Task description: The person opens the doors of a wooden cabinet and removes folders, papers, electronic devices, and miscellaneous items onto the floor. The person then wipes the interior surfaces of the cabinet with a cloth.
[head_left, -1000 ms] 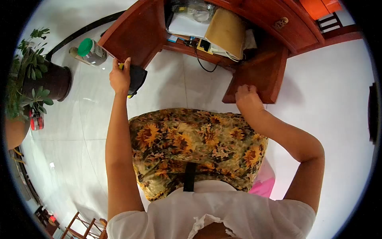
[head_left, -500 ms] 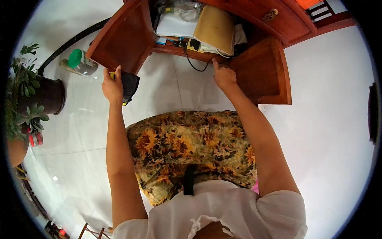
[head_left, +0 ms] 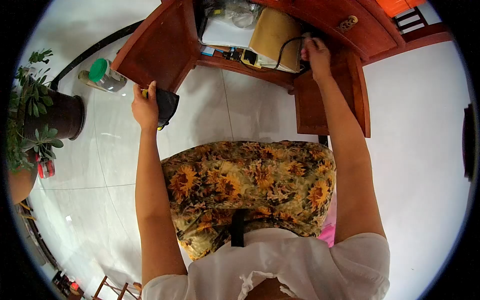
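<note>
My left hand [head_left: 145, 111] is closed on a black, flat, pouch-like thing with yellow edging [head_left: 167, 105]; its exact kind is unclear. The fingertips are at the lower edge of the open left cabinet door [head_left: 160, 47]. My right hand [head_left: 317, 56] reaches into the right side of the cabinet, fingers closed on a black cable [head_left: 283, 50]. That cable arcs over a tan folder [head_left: 272, 35], which leans inside the cabinet. Left of the folder lie white papers [head_left: 225, 34] and clear plastic wrapping [head_left: 242, 16]. A black plug [head_left: 230, 55] and a yellowish box-like piece [head_left: 249, 57] sit near the shelf's front edge.
The right cabinet door [head_left: 325, 112] stands open below my right forearm. On the tiled floor at left are a green-lidded jar [head_left: 107, 75] and a potted plant [head_left: 57, 117]. A white wall [head_left: 415, 150] rises at right. Floral fabric [head_left: 250, 180] covers my lap.
My right hand has moved up and right, from the cabinet's front edge to inside it, lifting the cable that hung below the shelf. My left hand stays nearly in place with the black thing.
</note>
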`<action>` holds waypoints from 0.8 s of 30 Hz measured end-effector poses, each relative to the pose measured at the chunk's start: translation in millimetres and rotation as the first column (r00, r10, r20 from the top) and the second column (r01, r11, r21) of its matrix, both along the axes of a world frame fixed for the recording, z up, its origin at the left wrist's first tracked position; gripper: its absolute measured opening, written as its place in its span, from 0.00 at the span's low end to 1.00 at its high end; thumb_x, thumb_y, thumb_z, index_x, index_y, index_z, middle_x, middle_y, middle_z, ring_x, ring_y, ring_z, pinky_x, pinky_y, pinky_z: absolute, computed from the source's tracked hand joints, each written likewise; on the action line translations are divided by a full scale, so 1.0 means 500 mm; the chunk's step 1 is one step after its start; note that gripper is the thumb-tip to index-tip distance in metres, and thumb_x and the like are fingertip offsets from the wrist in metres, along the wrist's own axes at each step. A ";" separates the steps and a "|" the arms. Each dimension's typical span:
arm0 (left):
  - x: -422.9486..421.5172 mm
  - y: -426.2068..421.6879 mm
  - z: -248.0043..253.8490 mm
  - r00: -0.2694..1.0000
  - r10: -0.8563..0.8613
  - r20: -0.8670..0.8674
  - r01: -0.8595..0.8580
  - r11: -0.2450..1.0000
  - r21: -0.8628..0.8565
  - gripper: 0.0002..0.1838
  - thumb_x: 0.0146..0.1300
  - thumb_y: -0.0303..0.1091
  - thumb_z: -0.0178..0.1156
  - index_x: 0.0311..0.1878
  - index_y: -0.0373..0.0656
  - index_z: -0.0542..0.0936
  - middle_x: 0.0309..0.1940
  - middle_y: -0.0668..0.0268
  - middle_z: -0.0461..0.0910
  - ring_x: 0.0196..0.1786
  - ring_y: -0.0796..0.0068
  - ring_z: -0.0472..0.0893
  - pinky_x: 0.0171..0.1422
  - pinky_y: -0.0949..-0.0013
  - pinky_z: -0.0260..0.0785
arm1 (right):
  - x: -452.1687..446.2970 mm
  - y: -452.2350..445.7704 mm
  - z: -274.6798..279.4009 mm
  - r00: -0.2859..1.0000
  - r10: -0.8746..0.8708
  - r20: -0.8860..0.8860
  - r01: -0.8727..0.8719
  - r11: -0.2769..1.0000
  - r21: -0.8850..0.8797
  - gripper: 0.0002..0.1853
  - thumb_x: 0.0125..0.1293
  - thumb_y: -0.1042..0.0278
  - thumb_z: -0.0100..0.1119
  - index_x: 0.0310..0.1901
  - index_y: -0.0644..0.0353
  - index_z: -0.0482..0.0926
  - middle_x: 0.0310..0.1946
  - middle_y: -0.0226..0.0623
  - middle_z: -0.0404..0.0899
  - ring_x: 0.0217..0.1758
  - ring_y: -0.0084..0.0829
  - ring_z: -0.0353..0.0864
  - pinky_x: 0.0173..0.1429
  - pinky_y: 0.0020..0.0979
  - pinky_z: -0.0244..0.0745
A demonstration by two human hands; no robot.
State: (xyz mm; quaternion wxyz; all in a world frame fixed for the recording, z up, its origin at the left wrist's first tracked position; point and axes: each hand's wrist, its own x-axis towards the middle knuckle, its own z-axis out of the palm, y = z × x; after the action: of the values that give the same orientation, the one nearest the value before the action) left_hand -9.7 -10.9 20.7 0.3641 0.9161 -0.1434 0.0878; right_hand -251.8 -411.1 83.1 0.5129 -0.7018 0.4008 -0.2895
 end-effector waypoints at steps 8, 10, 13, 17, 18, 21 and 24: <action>0.022 0.001 -0.022 1.000 -0.025 0.017 0.026 0.999 -0.043 0.21 0.62 0.54 0.60 0.44 0.45 0.74 0.31 0.54 0.82 0.36 0.46 0.81 0.39 0.52 0.71 | 0.060 -0.050 0.041 0.470 -0.438 0.766 0.022 0.874 0.486 0.16 0.73 0.66 0.42 0.58 0.61 0.66 0.53 0.41 0.69 0.55 0.43 0.71 0.60 0.41 0.75; 0.021 -0.007 -0.020 0.999 -0.026 0.034 0.028 0.998 -0.053 0.21 0.62 0.53 0.60 0.44 0.45 0.74 0.31 0.54 0.82 0.36 0.47 0.81 0.38 0.53 0.71 | 0.074 -0.084 0.021 0.401 -0.444 0.801 -0.001 0.875 0.485 0.20 0.74 0.62 0.41 0.63 0.58 0.61 0.59 0.41 0.65 0.60 0.44 0.67 0.62 0.42 0.72; 0.016 -0.020 -0.022 0.999 -0.026 0.031 0.028 0.997 -0.067 0.20 0.62 0.52 0.61 0.43 0.45 0.74 0.31 0.55 0.83 0.36 0.48 0.82 0.38 0.54 0.71 | 0.098 -0.143 -0.026 0.524 -0.335 0.783 0.017 0.923 0.384 0.27 0.73 0.56 0.43 0.69 0.56 0.55 0.66 0.41 0.59 0.66 0.45 0.62 0.64 0.43 0.68; 0.005 -0.028 -0.026 0.999 -0.030 0.026 0.033 0.996 -0.085 0.19 0.62 0.50 0.61 0.42 0.45 0.74 0.31 0.57 0.83 0.35 0.51 0.82 0.38 0.57 0.72 | 0.122 -0.197 -0.165 0.984 -0.144 -0.104 0.115 0.963 -0.243 0.33 0.70 0.51 0.49 0.70 0.56 0.53 0.66 0.41 0.60 0.66 0.45 0.63 0.64 0.45 0.67; 0.007 -0.028 -0.030 0.999 -0.033 0.017 0.035 0.996 -0.087 0.19 0.62 0.51 0.61 0.42 0.45 0.74 0.31 0.57 0.83 0.35 0.51 0.82 0.38 0.57 0.71 | 0.128 -0.207 -0.204 0.906 -0.166 -0.389 -0.002 0.919 -0.395 0.34 0.69 0.51 0.51 0.70 0.56 0.53 0.66 0.41 0.62 0.66 0.46 0.64 0.63 0.45 0.67; 0.010 -0.022 -0.037 0.999 -0.035 0.005 0.035 0.995 -0.094 0.19 0.62 0.51 0.61 0.42 0.44 0.73 0.30 0.57 0.83 0.34 0.52 0.82 0.38 0.57 0.71 | 0.135 -0.200 -0.261 0.688 -0.211 -0.695 -0.257 0.824 -0.505 0.37 0.66 0.53 0.56 0.71 0.54 0.52 0.64 0.47 0.64 0.64 0.47 0.67 0.62 0.46 0.67; 0.010 -0.024 -0.033 0.999 -0.037 0.036 0.040 0.994 -0.104 0.20 0.62 0.51 0.61 0.42 0.44 0.73 0.29 0.57 0.82 0.33 0.51 0.82 0.37 0.57 0.71 | 0.098 -0.102 -0.217 0.773 -0.228 -0.592 -0.222 0.776 -0.590 0.37 0.64 0.52 0.54 0.72 0.49 0.52 0.61 0.52 0.67 0.57 0.46 0.73 0.60 0.46 0.69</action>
State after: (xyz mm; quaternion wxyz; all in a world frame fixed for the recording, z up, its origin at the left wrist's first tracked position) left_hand -4.9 -22.8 4.0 0.4108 0.8911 -0.1624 0.1039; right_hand -202.9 -462.3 -25.4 0.0811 -0.8861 0.4298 -0.1534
